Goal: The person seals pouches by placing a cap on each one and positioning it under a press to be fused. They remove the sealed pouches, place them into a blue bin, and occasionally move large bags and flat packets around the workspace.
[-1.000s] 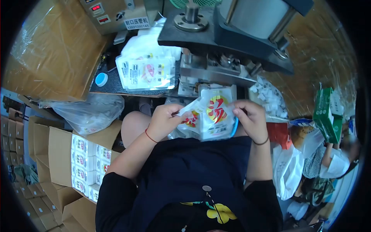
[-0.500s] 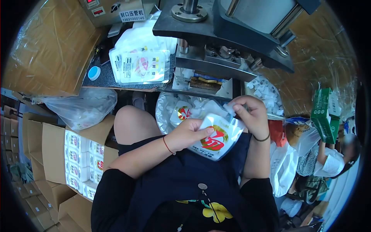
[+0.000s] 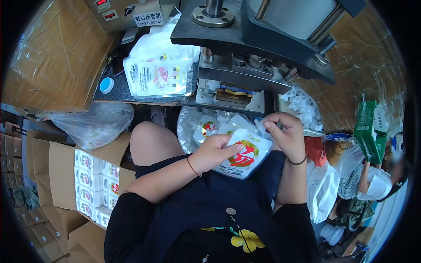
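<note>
My left hand (image 3: 212,153) grips a flat white pouch (image 3: 246,153) by its left side, thumb on the front. The pouch has a red and gold print and is tilted above my lap. By its upper right corner, my right hand (image 3: 286,133) pinches a small translucent plastic piece (image 3: 259,126); its exact kind is hard to make out. Just behind the pouch, a clear plastic bag (image 3: 184,122) stands between my knees with more printed pouches (image 3: 208,127) inside.
A press machine (image 3: 250,59) stands ahead, beside stacked flat pouches (image 3: 164,79) and a blue-lidded tub (image 3: 106,85). Small white plastic parts (image 3: 302,105) lie right of it. At left is an open carton (image 3: 61,175) of packed pouches. Another person (image 3: 372,182) is at far right.
My right hand and the small translucent piece have drawn slightly up and apart from the pouch's corner. The pouch has shifted a little left, still in my left hand.
</note>
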Demonstrator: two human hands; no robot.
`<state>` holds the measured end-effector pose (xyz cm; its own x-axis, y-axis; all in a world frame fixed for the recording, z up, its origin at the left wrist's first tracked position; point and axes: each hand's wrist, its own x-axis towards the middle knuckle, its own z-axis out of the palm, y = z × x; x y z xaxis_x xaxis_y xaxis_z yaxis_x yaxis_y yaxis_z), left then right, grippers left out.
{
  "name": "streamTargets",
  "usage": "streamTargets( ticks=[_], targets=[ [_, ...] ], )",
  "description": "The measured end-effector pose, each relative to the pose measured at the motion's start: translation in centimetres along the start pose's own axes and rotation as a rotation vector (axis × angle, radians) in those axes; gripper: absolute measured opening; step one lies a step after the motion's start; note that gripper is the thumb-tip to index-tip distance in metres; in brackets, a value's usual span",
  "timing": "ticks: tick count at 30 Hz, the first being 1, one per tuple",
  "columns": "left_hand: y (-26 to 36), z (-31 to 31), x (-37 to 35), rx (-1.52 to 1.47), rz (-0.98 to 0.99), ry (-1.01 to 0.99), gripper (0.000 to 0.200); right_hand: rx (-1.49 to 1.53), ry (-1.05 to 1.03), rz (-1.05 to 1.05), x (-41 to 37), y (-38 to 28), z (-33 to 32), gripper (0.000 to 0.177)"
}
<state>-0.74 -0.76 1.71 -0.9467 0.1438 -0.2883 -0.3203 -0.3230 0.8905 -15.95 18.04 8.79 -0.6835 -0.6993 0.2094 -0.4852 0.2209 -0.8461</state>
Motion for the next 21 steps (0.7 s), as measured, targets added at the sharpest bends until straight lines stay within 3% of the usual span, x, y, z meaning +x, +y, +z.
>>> streamTargets(
  ticks=[2, 8, 11, 13, 15, 20, 21],
  targets=[
    [0.1, -0.6, 0.2, 0.211, -0.023, 0.008, 0.032, -0.019, -0.019, -0.003, -0.2, 0.1, 0.1, 0.015],
    [-0.4, 0.1, 0.5, -0.248, -0.066, -0.084, 0.029, 0.008, -0.262, 0.018, 0.7, 0.9, -1.4, 0.02],
    [-0.6, -1.0, 0.4, -0.239, -0.069, -0.164, 0.031, -0.151, 0.011, 0.023, 0.9, 1.0, -0.9, 0.023],
    [-0.7, -2.5, 1.1, -0.251, -0.029, -0.1, 0.033, -0.7, 0.202, -0.047, 1.8, 3.0, -2.4, 0.033],
    [0.5, -3.5, 1.9, -0.333, 0.022, 0.008, 0.032, -0.943, 0.17, 0.042, 1.8, 5.9, -4.2, 0.028],
    [3.3, -5.3, 3.7, -0.338, 0.031, 0.086, 0.029, -0.929, 0.059, 0.038, 2.4, 10.5, -4.3, 0.023],
    [2.7, -5.5, 4.2, -0.253, 0.123, 0.142, 0.03, -0.901, 0.066, 0.025, 2.3, 10.8, -4.2, 0.022]
  ],
)
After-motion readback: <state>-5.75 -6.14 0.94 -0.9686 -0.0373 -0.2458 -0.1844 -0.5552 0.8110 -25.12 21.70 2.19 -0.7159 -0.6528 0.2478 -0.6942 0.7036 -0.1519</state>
